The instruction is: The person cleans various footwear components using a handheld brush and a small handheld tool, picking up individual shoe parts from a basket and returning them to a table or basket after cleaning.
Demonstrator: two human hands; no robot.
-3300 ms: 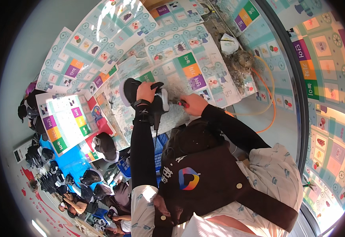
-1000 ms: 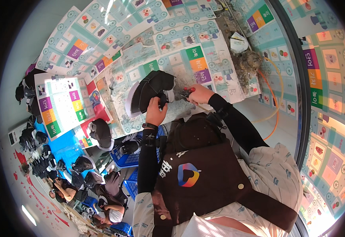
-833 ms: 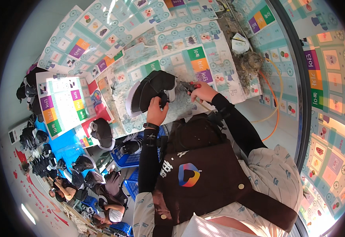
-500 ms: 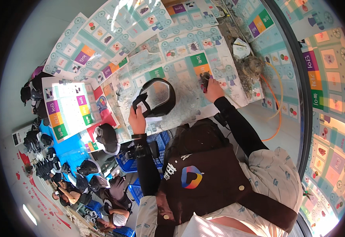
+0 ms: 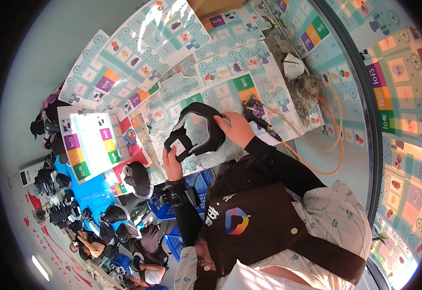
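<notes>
A black shoe upper with a pale grey lining and a white label hangs over the near part of the worktable. My left hand pinches its lower left end beside the label. At the upper right edge, my right hand grips it between thumb and fingers. Just right of that hand, a dark, grimy spray-gun-like tool lies on the table, joined to an orange hose; neither hand touches it.
Another black-and-white shoe upper rests at the table's left corner. Blue crates stand below the near edge. A grimy clump and a white cup-like container sit at the right. Other people work at lower left.
My right hand has let go of the spray-gun-like tool, moved left and taken hold of the shoe upper. The upper has turned and come slightly nearer, still in my left hand.
</notes>
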